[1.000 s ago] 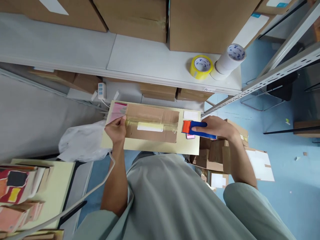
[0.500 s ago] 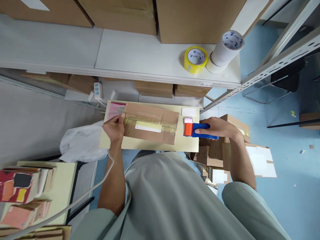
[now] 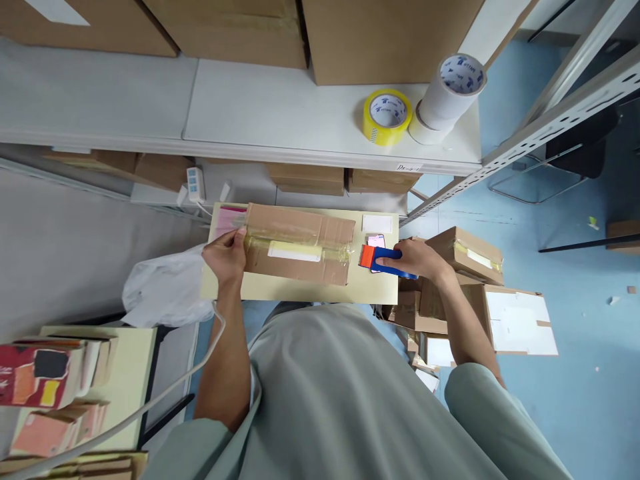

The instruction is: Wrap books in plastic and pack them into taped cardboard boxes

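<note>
A long cardboard box (image 3: 300, 230) lies on the small cream table (image 3: 280, 291), with clear tape along its top and a pale label (image 3: 294, 251). My left hand (image 3: 226, 257) pinches at the box's left end; whether it grips cardboard or tape there is too small to tell. In my right hand (image 3: 419, 259) is a blue-handled scraper (image 3: 393, 261) with a flat orange head, held to the right of the box and apart from it. Partly beneath the scraper lies a phone (image 3: 376, 240) with a pinkish screen.
Across the front runs a white shelf (image 3: 280, 110) bearing large boxes, yellow tape (image 3: 388, 117) and white rolls (image 3: 453, 93). More cardboard boxes (image 3: 467, 257) are stacked at the right. A pale cable (image 3: 165, 393) passes my left arm; a plastic bag (image 3: 167, 283) hangs at the left.
My right hand has moved left with the scraper, bringing its orange head closer to the box and uncovering more of the phone. The left hand keeps its place at the box's end.
</note>
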A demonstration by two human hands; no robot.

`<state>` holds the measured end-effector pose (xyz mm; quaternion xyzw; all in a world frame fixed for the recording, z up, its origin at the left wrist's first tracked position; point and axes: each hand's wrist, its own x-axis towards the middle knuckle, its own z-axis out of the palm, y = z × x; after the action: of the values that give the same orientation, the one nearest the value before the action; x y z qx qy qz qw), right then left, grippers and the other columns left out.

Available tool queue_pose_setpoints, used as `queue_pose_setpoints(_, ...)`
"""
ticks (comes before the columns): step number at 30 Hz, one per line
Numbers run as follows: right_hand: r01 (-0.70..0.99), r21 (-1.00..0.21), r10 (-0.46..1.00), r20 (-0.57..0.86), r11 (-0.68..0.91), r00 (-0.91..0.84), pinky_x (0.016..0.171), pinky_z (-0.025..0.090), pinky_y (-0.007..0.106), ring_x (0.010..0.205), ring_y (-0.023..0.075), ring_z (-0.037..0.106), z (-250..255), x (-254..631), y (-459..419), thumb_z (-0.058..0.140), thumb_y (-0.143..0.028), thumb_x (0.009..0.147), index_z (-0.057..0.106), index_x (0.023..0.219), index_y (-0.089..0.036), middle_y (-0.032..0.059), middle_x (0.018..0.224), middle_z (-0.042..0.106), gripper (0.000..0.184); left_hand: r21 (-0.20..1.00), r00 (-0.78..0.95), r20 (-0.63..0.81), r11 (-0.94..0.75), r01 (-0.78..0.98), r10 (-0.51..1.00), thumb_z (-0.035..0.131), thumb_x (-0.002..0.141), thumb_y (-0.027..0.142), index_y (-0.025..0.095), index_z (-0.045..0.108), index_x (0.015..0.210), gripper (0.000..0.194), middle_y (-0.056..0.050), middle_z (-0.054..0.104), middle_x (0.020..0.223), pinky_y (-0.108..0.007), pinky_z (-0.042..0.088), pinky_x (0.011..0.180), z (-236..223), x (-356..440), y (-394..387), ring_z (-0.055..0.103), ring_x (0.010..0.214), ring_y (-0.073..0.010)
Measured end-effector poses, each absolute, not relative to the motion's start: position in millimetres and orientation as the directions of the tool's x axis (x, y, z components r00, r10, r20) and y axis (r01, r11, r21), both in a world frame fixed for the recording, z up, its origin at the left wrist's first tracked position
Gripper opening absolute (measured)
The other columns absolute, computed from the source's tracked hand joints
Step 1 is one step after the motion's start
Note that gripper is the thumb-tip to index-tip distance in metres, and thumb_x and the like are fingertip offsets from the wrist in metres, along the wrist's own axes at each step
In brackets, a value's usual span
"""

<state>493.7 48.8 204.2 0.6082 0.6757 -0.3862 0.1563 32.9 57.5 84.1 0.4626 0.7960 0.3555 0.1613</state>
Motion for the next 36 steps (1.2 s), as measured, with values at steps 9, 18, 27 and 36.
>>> queue_pose_setpoints(9, 0.984, -0.175, 0.724, -0.682, -0.03, -0.1, 0.074, 0.049, 0.035, 0.103, 0.035, 0.078, 191.9, 470.3, 43.6, 0.057, -0.077, 0.104, 0.078, 0.105, -0.017, 0.0196, 0.108, 0.082, 0.063, 0.675, -0.498, 0.095, 0.312, 0.669, 0.862, 0.068, 0.097, 0.038, 0.019, 0.084, 0.094, 0.025, -0.006, 0.084, 0.092, -0.034, 0.061, 0.088, 89.8, 36.9, 59.4, 0.079, 0.094, -0.027)
queue_pose_setpoints(18, 1.0, 0.028, 0.836, -0.548, 0.005, 0.011, 0.079, 0.055, 0.034, 0.106, 0.0354, 0.082, 203.8, 422.0, 35.3, 0.057, -0.064, 0.111, 0.078, 0.12, -0.012, 0.0249, 0.108, 0.083, 0.057, 0.668, -0.486, 0.117, 0.293, 0.684, 0.866, 0.067, 0.097, 0.039, 0.019, 0.083, 0.089, 0.027, -0.006, 0.083, 0.084, -0.032, 0.055, 0.076, 90.5, 40.8, 60.7, 0.076, 0.083, -0.026)
queue_pose_setpoints(27, 0.983, 0.119, 0.886, -0.427, -0.141, 0.179, 0.078, 0.055, 0.031, 0.103, 0.0339, 0.083, 175.0, 391.8, 33.4, 0.061, -0.057, 0.113, 0.077, 0.117, -0.006, 0.0255, 0.103, 0.083, 0.053, 0.646, -0.439, 0.088, 0.284, 0.709, 0.894, 0.062, 0.101, 0.044, 0.019, 0.088, 0.099, 0.036, -0.01, 0.087, 0.094, -0.03, 0.049, 0.073, 88.0, 40.1, 64.2, 0.078, 0.086, -0.0258)
queue_pose_setpoints(36, 0.962, 0.14, 0.835, -0.478, -0.234, 0.272, 0.085, 0.056, 0.032, 0.112, 0.0333, 0.082, 125.6, 382.7, 39.3, 0.061, -0.062, 0.11, 0.079, 0.126, -0.01, 0.0239, 0.116, 0.083, 0.056, 0.585, -0.314, -0.026, 0.269, 0.765, 0.949, 0.058, 0.103, 0.048, 0.02, 0.089, 0.108, 0.043, -0.014, 0.087, 0.099, -0.034, 0.048, 0.076, 64.7, 19.4, 74.3, 0.077, 0.086, -0.03)
